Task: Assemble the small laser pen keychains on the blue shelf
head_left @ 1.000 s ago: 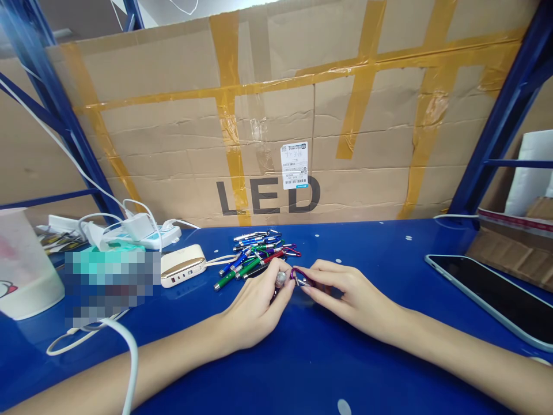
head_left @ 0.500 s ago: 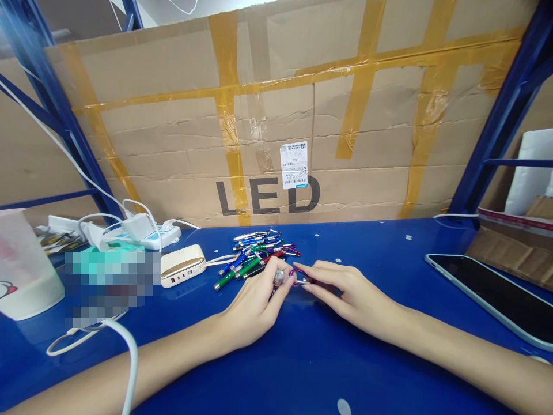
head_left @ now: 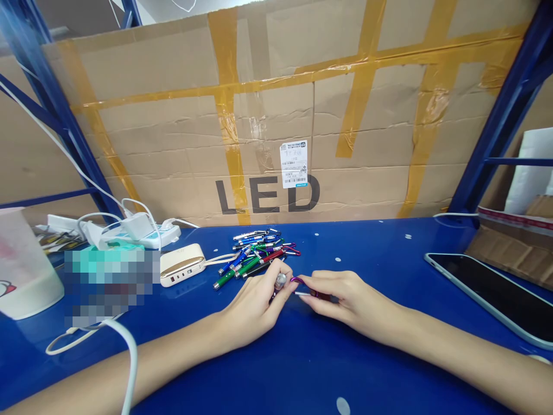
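Observation:
My left hand [head_left: 254, 300] is closed around a small keychain flashlight [head_left: 280, 280]; its round silver end shows between thumb and forefinger, while the rest of the body is mostly hidden. Between both hands is a purple carabiner [head_left: 297, 280], pinched at its right side by my right hand [head_left: 345, 294]. A short silver bar, perhaps its gate, shows at my right thumb tip. Just beyond my left hand lies a pile of similar slim flashlights [head_left: 248, 267] in green, blue, red, black and silver, several with coloured carabiners.
Left of the pile are a white power bank [head_left: 184, 265], a power strip [head_left: 170, 235] with cables, and a cup [head_left: 26, 271]. A white cable [head_left: 132, 357] crosses my left forearm. At right lies a phone [head_left: 492, 294] by a cardboard piece [head_left: 510, 256]. A large carton [head_left: 276, 127] stands behind.
My right hand has shifted slightly down, and the purple carabiner and silver bar have turned between the fingers. My left hand keeps its grip on the flashlight almost in place.

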`<state>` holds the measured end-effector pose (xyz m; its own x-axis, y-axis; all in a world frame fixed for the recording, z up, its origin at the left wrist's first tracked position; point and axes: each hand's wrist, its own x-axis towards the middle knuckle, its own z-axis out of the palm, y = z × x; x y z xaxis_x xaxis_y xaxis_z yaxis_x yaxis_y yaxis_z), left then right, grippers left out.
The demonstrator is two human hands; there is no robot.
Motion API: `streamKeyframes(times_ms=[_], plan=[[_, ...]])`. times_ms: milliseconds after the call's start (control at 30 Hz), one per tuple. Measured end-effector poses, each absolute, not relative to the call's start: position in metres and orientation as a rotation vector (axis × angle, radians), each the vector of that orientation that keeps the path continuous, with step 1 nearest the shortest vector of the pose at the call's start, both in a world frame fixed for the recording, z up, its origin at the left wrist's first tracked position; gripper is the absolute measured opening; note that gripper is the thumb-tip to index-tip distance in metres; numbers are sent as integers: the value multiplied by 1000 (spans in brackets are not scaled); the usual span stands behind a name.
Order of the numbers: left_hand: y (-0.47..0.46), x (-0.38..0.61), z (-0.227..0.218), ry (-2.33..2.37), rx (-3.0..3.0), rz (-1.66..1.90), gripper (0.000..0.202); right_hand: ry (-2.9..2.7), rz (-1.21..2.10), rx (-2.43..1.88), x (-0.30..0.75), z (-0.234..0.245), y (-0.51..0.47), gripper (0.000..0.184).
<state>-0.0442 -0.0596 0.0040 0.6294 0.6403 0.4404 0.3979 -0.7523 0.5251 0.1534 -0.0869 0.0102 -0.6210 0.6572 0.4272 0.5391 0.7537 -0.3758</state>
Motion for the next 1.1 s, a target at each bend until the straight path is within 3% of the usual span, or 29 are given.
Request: streamKeyframes(times_ms=[367, 1100], plan=[[-59, -45, 3, 792, 2479, 895, 12, -2353, 127, -820, 153, 8, -86, 31], [-61, -46, 5, 767, 2499, 819, 10, -2317, 189, -793, 148, 10, -89, 35]])
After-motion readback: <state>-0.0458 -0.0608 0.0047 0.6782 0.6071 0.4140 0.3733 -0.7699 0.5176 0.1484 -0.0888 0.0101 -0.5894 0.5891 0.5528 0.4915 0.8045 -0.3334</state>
